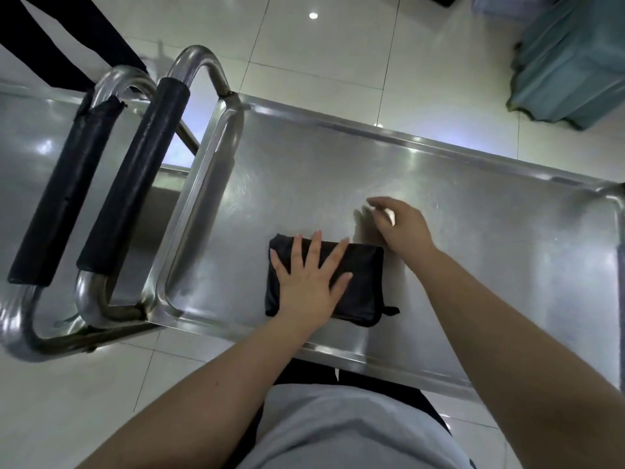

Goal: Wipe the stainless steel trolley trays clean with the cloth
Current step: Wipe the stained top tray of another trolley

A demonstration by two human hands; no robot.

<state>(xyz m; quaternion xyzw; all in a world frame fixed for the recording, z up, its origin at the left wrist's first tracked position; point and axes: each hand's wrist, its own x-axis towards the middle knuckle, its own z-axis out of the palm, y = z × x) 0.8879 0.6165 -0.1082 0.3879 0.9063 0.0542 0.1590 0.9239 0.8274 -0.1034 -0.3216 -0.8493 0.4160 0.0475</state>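
Cloth (358,282) under flat left hand (309,282), beside right hand (402,228).

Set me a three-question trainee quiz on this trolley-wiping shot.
1. True or false: the left hand lies flat on the cloth.
2. Where does the cloth lie? A) on the floor B) on the tray C) on a chair
3. Fill in: the handle grips are ____ in colour.
Key: 1 true; 2 B; 3 black.
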